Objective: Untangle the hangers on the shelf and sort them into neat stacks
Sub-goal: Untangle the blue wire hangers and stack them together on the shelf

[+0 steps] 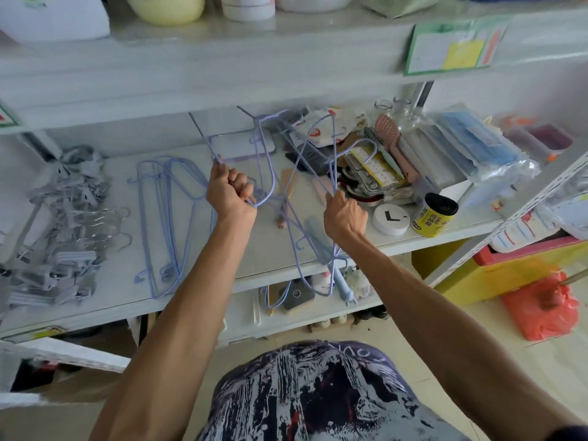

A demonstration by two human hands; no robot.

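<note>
Over the middle shelf (254, 249), I am holding the tangled lilac hangers (333, 148) lifted off the board. The left hand (230, 194) is fisted round one wire frame (269, 167) and the right hand (343, 214) is curling its fingers tight round the rest, so the two pull apart in open air (the snag, I judge, is sitting between the fists). Flat to the left, the lilac stack (168, 186) is lying nested, and the grey clip hangers (60, 237) are heaping well apart, so the kinds are not mixing.
</note>
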